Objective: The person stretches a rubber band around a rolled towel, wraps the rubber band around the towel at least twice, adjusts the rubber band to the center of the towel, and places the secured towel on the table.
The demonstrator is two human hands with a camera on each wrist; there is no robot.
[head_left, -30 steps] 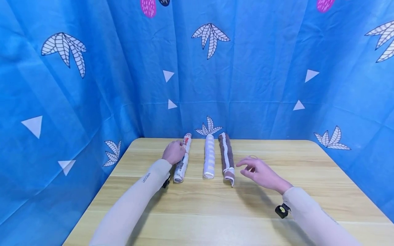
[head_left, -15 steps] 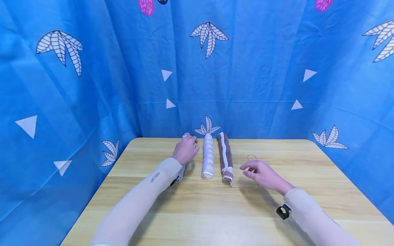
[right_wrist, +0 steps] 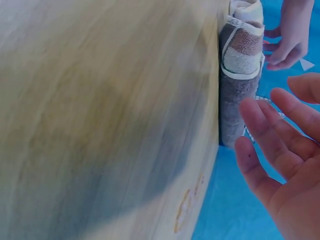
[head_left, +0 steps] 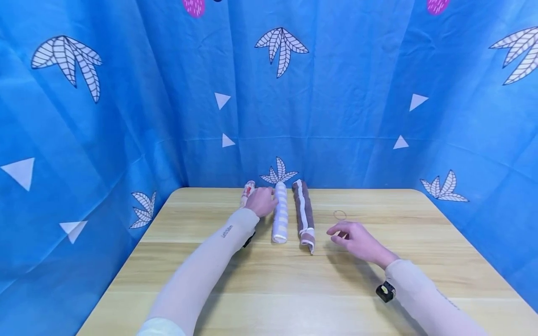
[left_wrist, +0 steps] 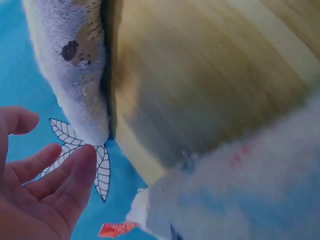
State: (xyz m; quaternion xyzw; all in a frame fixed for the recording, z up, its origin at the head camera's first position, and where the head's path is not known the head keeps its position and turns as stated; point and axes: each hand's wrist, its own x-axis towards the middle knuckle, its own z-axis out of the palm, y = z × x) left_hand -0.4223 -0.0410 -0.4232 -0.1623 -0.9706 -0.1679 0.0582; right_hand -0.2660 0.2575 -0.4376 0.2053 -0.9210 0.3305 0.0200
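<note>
Hovering left hand point(head_left: 260, 202): fingers loosely bent and spread, with nothing seen in their hold; it is between the patterned roll point(head_left: 247, 192) and the striped roll point(head_left: 280, 221), fingertips just beside the latter's left side; whether they touch it cannot be told.
Right hand point(head_left: 355, 240): fingers relaxed, slightly curved and apart, gripping nothing; it is above the table point(head_left: 269, 298), to the right of the brown roll point(head_left: 308, 212) and apart from it.
Striped roll: lilac and cream, lying in the middle of the three, its far end near the table's back edge.
Patterned roll: leftmost, pale with red marks, partly hidden by the left hand and forearm; a red tag point(left_wrist: 116, 229) sticks out at its end.
Brown roll: rightmost, a white strip along it, its near end showing a loose corner.
Thin loop point(head_left: 341, 220): flat on the wood, just beyond the right hand.
Sleeves point(head_left: 210, 261): pale, on both arms.
Curtain point(head_left: 353, 84): blue, printed with white leaves and triangles.
</note>
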